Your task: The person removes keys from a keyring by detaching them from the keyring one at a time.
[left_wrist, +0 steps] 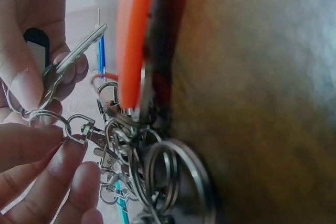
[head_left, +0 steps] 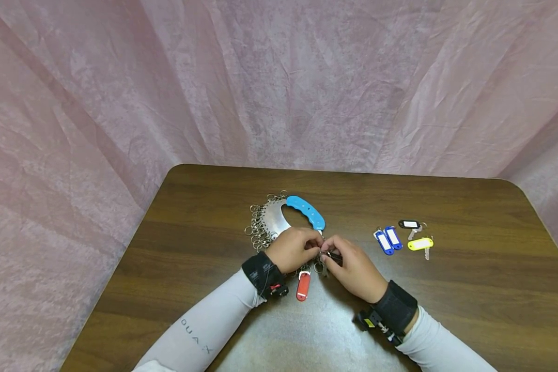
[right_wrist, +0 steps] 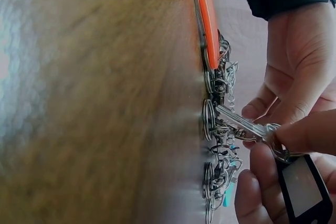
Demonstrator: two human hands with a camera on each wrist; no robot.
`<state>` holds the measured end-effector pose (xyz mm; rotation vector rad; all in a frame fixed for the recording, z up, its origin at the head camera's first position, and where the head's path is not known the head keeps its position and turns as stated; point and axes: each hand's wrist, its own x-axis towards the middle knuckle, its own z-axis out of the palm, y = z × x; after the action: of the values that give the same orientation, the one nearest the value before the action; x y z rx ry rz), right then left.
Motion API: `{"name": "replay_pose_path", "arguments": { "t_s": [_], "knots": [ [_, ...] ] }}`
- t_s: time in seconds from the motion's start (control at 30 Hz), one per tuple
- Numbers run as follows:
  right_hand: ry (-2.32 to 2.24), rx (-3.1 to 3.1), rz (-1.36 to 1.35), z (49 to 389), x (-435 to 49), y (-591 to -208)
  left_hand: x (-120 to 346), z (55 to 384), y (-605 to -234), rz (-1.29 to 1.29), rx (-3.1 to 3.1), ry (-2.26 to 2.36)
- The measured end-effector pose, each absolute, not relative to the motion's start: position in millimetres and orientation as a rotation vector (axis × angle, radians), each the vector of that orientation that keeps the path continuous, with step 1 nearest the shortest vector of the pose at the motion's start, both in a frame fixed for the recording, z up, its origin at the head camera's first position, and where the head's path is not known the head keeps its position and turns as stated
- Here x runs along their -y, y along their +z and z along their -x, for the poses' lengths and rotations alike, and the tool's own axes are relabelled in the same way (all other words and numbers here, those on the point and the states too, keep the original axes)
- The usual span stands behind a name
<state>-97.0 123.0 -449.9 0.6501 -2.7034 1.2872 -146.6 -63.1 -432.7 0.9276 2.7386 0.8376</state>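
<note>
A crescent-shaped metal key holder [head_left: 274, 216] with a blue handle [head_left: 307, 211] lies on the table, split rings and clasps hanging round its edge. My left hand [head_left: 290, 250] pinches a split ring [left_wrist: 48, 114] joined to one of its swivel clasps [left_wrist: 86, 128]. Close beside it, my right hand [head_left: 355, 271] pinches a silver key [right_wrist: 244, 119] and the ring of a black key tag [right_wrist: 303, 188] with a white label. The tag lies against the right fingers. A red key tag [head_left: 303, 287] hangs off the holder below my left hand. Fingers partly hide where the rings meet.
To the right lie two blue key tags [head_left: 388, 241], a black tag [head_left: 409, 224] with a key, and a yellow tag [head_left: 420, 244] with a key. The brown wooden table [head_left: 204, 227] ends at a pink curtain [head_left: 307, 88] at the back.
</note>
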Motion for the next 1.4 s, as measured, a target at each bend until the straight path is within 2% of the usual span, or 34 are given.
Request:
{"name": "replay_pose_path", "arguments": {
  "t_s": [0.33,1.4],
  "knots": [
    [1.282,2.707,-0.67,96.5,-123.2,-450.9,63.5,147.3,-431.9,-0.896,-2.74,0.84],
    [1.344,2.684,-0.56,99.0,-123.5,-452.4,63.1,143.9,-425.1,-1.058,-2.79,0.771]
  ]
}}
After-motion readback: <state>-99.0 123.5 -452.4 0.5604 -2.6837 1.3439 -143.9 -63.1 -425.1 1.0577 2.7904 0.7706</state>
